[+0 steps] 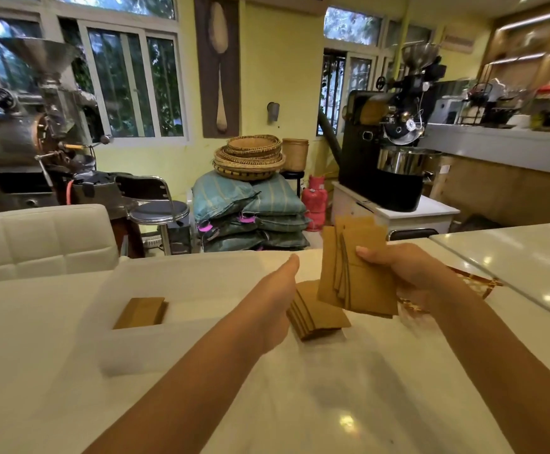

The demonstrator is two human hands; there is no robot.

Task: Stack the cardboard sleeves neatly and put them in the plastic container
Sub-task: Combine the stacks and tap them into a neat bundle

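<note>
My right hand (407,273) grips a fanned bundle of several brown cardboard sleeves (355,273), held upright above the table. Under it a small pile of sleeves (319,317) lies flat on the white marble table (299,404). My left hand (273,299) reaches forward beside that pile, fingers together and mostly hidden behind the hand, holding nothing that I can see. To the left stands the translucent white plastic container (129,352), with a neat stack of sleeves (141,312) inside its left part.
A patterned brown and white object (476,283) lies behind my right hand. A second white tabletop (529,257) adjoins at the right. A white padded chair (37,240) stands at the table's far left edge. Sacks, baskets and roasting machines stand beyond.
</note>
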